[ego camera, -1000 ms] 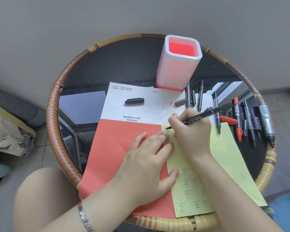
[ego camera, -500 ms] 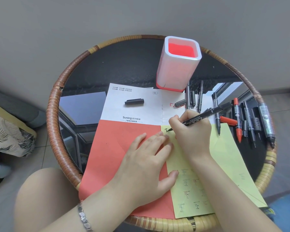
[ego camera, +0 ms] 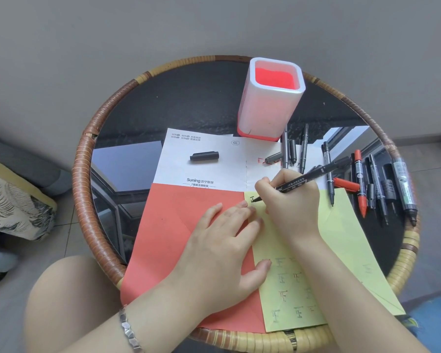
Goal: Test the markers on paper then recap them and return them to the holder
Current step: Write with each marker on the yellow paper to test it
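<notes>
The right hand gripped a black marker, its tip touching the near-left corner of the yellow paper. The left hand lay flat with straight fingers across the red paper and the yellow paper. A black cap lay on the white sheet. The holder stood upright beyond it on the surface.

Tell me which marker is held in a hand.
The black marker in the right hand, its tip on the yellow paper; the others lie on the table.

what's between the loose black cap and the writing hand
Head view: only bare white printed sheet between the cap and the right hand gripping the marker.
</notes>
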`<state>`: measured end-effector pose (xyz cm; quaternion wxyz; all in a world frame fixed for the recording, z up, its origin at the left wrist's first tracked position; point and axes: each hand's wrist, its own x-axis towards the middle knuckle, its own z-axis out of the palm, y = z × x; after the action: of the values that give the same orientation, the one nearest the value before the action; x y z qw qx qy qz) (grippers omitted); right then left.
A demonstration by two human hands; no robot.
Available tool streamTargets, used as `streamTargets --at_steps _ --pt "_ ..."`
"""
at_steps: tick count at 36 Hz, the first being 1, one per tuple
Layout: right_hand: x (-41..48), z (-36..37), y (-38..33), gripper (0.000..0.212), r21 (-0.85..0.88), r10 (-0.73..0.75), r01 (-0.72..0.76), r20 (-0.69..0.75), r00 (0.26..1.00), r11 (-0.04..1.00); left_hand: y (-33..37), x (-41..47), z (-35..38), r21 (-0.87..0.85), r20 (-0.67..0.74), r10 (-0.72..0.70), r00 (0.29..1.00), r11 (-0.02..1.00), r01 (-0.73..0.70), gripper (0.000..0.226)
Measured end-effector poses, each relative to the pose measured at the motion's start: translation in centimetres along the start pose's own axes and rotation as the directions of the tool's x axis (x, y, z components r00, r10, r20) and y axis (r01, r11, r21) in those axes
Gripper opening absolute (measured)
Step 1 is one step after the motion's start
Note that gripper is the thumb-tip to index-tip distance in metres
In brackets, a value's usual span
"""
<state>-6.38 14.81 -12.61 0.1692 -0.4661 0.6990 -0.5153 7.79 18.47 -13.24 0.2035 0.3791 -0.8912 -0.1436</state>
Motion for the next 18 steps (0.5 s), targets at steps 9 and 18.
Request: streamTargets --at_steps 9,18 --pt "-0.27 -0.05 -0.16 0.034 -0.044 -0.058 0.057 -0.013 0.998 0.997 -0.07 0.06 0.11 -0.003 -0.010 0.003 1.000 1.000 -0.003 0.051" --pt "0.02 -0.63 -0.04 0.034 0.073 0.102 -0.098 -0.058 0.993 0.993 -0.06 0.00 0.10 0.009 -0.005 0.000 1.000 1.000 0.000 0.052"
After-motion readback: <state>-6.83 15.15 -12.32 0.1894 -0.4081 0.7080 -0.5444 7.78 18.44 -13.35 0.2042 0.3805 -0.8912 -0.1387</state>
